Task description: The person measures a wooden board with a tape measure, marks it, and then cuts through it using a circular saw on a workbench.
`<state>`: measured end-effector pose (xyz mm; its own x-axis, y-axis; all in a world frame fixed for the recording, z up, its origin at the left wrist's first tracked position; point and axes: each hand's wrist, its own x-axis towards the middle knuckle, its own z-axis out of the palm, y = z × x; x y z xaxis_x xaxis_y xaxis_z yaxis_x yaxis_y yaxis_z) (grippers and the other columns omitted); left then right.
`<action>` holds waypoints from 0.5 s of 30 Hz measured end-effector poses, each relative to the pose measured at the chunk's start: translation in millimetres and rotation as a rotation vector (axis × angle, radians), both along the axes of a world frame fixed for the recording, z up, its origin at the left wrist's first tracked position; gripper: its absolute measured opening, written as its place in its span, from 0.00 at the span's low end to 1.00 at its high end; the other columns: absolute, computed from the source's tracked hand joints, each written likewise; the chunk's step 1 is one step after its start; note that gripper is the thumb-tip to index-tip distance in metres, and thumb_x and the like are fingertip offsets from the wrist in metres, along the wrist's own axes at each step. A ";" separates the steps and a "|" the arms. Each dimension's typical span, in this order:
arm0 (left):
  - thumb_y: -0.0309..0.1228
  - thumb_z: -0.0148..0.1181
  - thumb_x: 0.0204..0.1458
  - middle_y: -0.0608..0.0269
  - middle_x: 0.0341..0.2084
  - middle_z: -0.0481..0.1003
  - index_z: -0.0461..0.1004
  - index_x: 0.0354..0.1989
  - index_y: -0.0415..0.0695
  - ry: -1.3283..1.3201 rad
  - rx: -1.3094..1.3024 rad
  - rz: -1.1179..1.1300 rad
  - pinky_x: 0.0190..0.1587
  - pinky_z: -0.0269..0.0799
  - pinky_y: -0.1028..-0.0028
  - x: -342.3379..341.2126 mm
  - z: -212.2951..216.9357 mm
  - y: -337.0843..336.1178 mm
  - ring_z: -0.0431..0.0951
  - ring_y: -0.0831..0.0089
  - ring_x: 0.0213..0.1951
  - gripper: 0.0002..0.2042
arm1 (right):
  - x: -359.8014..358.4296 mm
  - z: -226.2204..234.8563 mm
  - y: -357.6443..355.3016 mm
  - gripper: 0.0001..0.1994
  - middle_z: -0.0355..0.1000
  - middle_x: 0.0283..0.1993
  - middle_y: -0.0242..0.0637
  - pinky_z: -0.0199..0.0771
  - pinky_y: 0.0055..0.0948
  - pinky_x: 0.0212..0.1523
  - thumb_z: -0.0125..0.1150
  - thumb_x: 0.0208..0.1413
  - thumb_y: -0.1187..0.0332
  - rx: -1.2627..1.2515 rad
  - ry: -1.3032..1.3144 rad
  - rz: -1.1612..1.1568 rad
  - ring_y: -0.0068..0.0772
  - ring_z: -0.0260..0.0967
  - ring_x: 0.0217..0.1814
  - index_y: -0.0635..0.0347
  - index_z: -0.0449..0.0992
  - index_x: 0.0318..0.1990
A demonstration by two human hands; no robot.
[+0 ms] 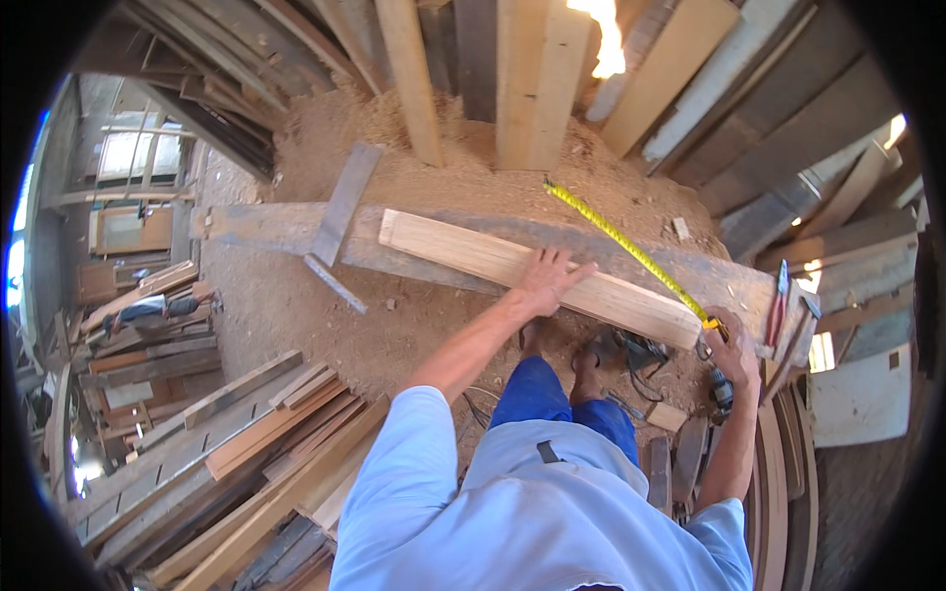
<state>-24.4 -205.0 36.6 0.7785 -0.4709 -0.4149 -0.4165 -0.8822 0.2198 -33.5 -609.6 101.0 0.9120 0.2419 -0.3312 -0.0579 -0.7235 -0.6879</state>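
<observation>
A pale wooden board (pixel 453 251) lies slantwise along a long, worn plank bench (pixel 266 229). My left hand (pixel 548 283) rests on the board near its middle, fingers stretched out over the wood. At the board's right end my right hand (pixel 731 345) is closed round a tape measure (pixel 711 323). Its yellow blade (pixel 631 248) is pulled out and runs up and to the left, beyond the far side of the bench. The tip hangs free above the sawdust.
A carpenter's square (pixel 345 202) lies across the bench's left part. Red-handled pliers (pixel 778 305) and a hammer (pixel 800 323) are at its right end. Planks (pixel 532 89) lean along the far side. Stacked timber (pixel 266 443) fills the lower left. A power tool (pixel 722 391) sits below my right hand.
</observation>
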 end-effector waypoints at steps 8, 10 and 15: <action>0.24 0.68 0.47 0.38 0.68 0.61 0.66 0.72 0.64 -0.228 -0.141 0.174 0.74 0.49 0.44 -12.7 -35.9 29.4 0.58 0.41 0.71 0.40 | 22.6 11.6 88.0 0.20 0.77 0.44 0.53 0.75 0.45 0.51 0.62 0.53 0.65 -0.041 0.057 0.130 0.55 0.76 0.48 0.55 0.80 0.54; 0.25 0.67 0.48 0.34 0.69 0.59 0.67 0.71 0.62 -0.272 -0.178 0.278 0.75 0.48 0.43 -18.6 -35.2 30.3 0.55 0.39 0.72 0.38 | 28.6 15.9 115.9 0.20 0.77 0.46 0.53 0.74 0.45 0.53 0.61 0.53 0.64 -0.036 0.073 0.153 0.56 0.76 0.50 0.56 0.80 0.55; 0.31 0.71 0.45 0.25 0.71 0.50 0.68 0.69 0.55 -0.206 -0.165 0.584 0.75 0.44 0.41 -46.5 -9.4 8.3 0.46 0.30 0.75 0.37 | 47.4 6.8 172.9 0.21 0.76 0.51 0.55 0.74 0.47 0.57 0.61 0.54 0.61 -0.075 0.072 0.225 0.58 0.75 0.53 0.56 0.79 0.56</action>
<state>-70.9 -196.8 27.2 0.9822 0.0095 -0.1875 0.0738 -0.9379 0.3391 13.9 -436.7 107.8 0.8113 0.4090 -0.4177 0.0640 -0.7723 -0.6320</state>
